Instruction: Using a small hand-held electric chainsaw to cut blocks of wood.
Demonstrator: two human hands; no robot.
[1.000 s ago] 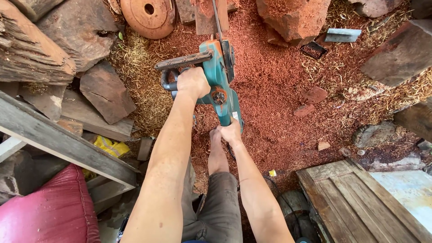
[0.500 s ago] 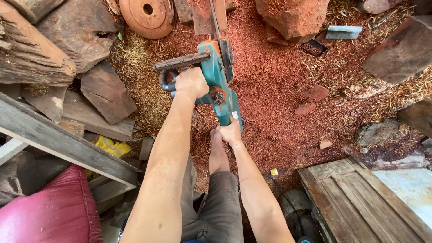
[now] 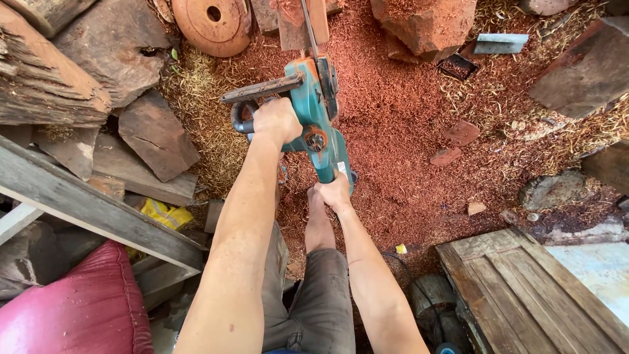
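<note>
Chainsaw (image 3: 314, 121): one, teal, held over red sawdust (image 3: 400, 131), bar pointing into a wood slab (image 3: 298, 23). Left hand (image 3: 276, 120) clamped on the front loop handle; right hand (image 3: 335, 193) gripped around the rear handle. Wood disc (image 3: 211, 23): one, beside the slab. Logs (image 3: 46, 72) stacked left. One bare foot (image 3: 316, 200) just below the saw. Pallet (image 3: 524, 295): one, lower right.

We hold a teal chainsaw (image 3: 314, 124) with orange trim, pointing away from us over red sawdust. Its thin bar runs forward and meets a reddish wooden plank (image 3: 298, 19) near the top edge. A dark front handle loops out on the saw's left side under a grimy guard. The rear grip sits nearest our body, above a bare foot.
</note>
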